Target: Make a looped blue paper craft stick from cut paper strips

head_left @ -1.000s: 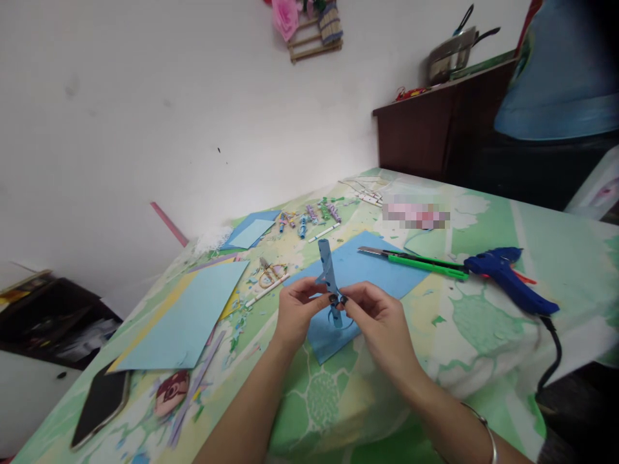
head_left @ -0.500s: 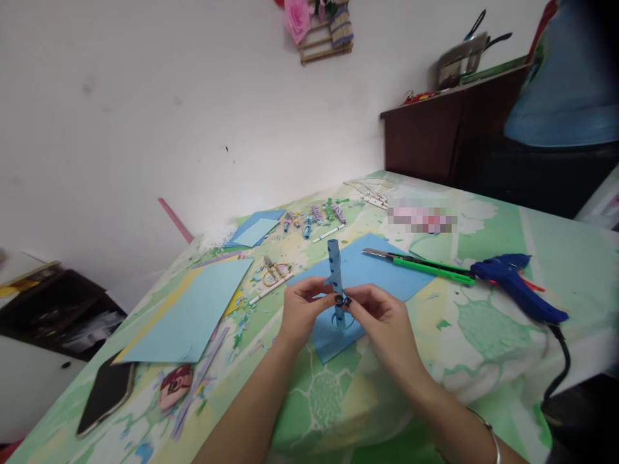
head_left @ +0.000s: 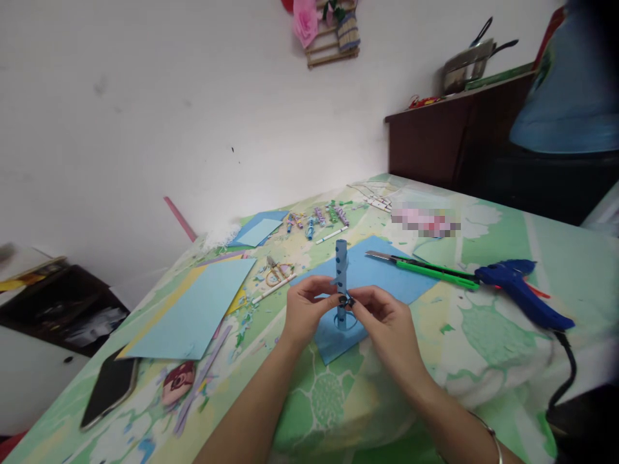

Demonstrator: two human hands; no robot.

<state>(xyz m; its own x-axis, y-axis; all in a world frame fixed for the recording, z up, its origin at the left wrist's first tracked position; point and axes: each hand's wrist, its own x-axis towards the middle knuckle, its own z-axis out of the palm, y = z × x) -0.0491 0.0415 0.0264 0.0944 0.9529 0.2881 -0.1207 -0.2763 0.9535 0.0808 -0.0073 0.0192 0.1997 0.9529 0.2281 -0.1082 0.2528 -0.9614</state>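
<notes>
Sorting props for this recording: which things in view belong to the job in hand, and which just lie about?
Belonging:
- dotted blue tube, between left hand and right hand
- blue sheet beneath
- probably green cutter, glue gun, scissors

Apparently just lying about:
- phone
- pan

Upright, dark-spotted blue paper tube, thin strip curled near its lower end, above blue sheet.

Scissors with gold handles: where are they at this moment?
In the head view, the scissors lie left of centre on the table, between the light blue sheet and the dotted tube, just beyond the white stick.
</notes>
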